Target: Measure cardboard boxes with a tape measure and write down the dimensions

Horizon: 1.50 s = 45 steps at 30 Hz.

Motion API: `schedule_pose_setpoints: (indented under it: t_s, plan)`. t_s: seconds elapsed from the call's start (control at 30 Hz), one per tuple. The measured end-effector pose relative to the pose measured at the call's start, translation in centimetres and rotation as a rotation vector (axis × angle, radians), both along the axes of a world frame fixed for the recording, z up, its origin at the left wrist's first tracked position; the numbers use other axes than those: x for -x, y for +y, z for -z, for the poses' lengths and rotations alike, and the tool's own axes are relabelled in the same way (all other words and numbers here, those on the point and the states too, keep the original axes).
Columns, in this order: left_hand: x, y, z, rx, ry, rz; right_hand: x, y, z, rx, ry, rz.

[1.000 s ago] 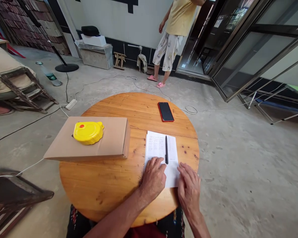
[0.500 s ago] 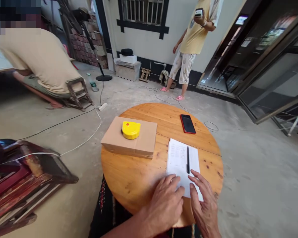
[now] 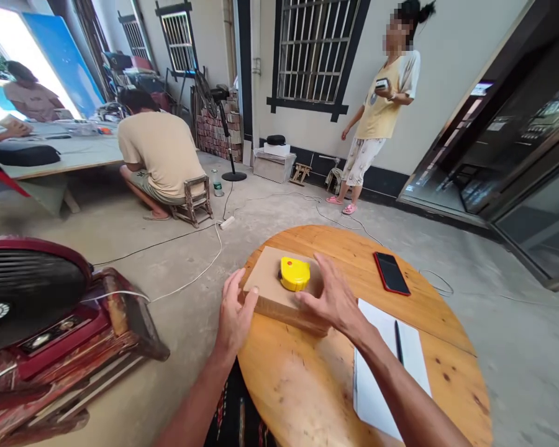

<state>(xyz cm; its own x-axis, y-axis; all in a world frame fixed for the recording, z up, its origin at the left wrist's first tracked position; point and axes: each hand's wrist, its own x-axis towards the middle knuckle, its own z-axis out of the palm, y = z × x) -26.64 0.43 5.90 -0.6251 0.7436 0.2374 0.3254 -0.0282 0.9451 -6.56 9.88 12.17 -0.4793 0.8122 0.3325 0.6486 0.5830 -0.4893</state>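
Observation:
A flat cardboard box (image 3: 279, 310) lies on the round wooden table (image 3: 302, 379), and a yellow tape measure (image 3: 295, 274) rests on top of it. At the box's left end is my left hand (image 3: 235, 310), fingers apart, thumb by the near left corner. My right hand (image 3: 333, 295) is spread over the box's right end, thumb and fingers apart, close to the tape measure. Whether either palm presses on the cardboard I cannot tell. Under my right forearm lie white paper sheets (image 3: 370, 379) with a black pen (image 3: 398, 343) on them.
A phone in a red case (image 3: 391, 273) lies at the table's right side. A fan (image 3: 13, 298) stands on a wooden seat at left. Cables (image 3: 181, 288) cross the floor. One person (image 3: 161, 149) sits at a large table; another (image 3: 377, 118) stands by the wall.
Both hands have left the paper and moved forward and left to the two ends of the cardboard box. The camera view has tilted up and turned left.

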Motion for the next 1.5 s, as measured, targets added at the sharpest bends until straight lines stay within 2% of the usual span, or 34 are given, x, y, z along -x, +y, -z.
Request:
schedule_pose_setpoints:
  t_s: [0.1,0.23,0.33,0.47,0.53,0.63,0.7,0.77,0.93,1.1,1.23,1.33,1.4,1.47,1.5]
  plan:
    - [0.4,2.0,0.7,0.063,-0.257,0.087,2.7,0.7,-0.6,0.027,-0.120,-0.044]
    - [0.3,2.7,1.2,0.070,-0.376,0.147,3.5,0.5,-0.3,0.003,-0.080,-0.030]
    - [0.3,2.2,1.2,0.050,-0.438,0.206,2.1,-0.3,-0.1,0.122,0.183,0.034]
    - [0.0,0.9,1.3,0.011,-0.439,0.195,-1.8,-2.4,0.3,0.307,0.732,0.201]
    - [-0.4,-0.2,1.7,-0.002,-0.409,0.175,-3.7,-3.9,1.0,0.363,0.992,0.287]
    - [-1.1,-2.2,2.9,0.007,-0.400,0.171,-5.6,-6.3,2.3,0.538,1.251,0.316]
    - [-1.6,-3.5,4.1,0.018,-0.425,0.185,-6.2,-7.8,3.2,0.650,1.340,0.328]
    - [-2.1,-4.5,5.2,0.021,-0.449,0.214,-6.6,-9.0,4.0,0.691,1.392,0.350]
    - [-3.5,-5.4,7.4,0.009,-0.411,0.263,-7.6,-10.1,5.3,0.654,1.466,0.455]
    - [-4.3,-5.6,8.3,0.084,-0.397,0.250,-8.5,-10.4,5.7,0.673,1.536,0.478]
    - [-4.0,-6.8,7.1,0.122,-0.267,0.138,-9.6,-11.5,5.4,0.682,1.591,0.475]
    - [-4.0,-9.1,4.9,0.076,-0.010,-0.053,-11.4,-13.1,5.1,0.711,1.568,0.397]
    - [-4.6,-10.9,2.9,0.048,0.040,-0.108,-12.7,-14.4,4.8,0.740,1.503,0.271]
    - [-5.9,-12.3,0.6,0.083,0.015,-0.006,-13.7,-15.8,4.4,0.761,1.401,0.130]
    - [-6.8,-12.6,-0.4,0.125,-0.014,0.125,-14.1,-16.4,4.2,0.787,1.325,0.063]
